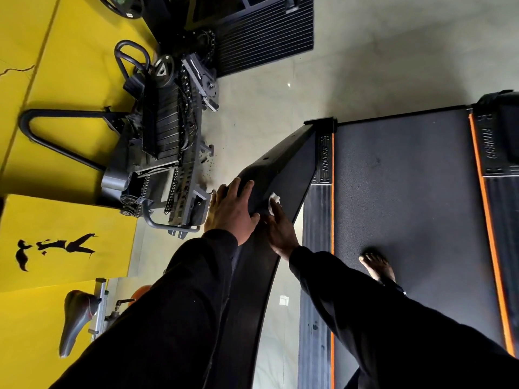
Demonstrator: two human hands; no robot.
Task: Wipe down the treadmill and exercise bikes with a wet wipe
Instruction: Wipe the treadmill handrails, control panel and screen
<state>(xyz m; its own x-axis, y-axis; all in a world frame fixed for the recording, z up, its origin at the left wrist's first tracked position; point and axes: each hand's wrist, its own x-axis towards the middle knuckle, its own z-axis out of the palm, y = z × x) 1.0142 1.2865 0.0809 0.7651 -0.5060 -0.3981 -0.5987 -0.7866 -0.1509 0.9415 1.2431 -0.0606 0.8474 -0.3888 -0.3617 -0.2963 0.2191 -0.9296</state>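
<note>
- Black moulded-plastic treadmill upright (pixel 269 175): slopes down to the grey running belt (pixel 401 186).
- White crumpled wet wipe (pixel 273 202): on the upright's inner face, pressed under the right hand (pixel 280 234), fingers extended.
- Left hand (pixel 231 211): laid flat on the upright, fingers straight, holding nothing.
- Risk: the small wipe may slip from beneath the flat fingers, since nothing pinches it.
</note>
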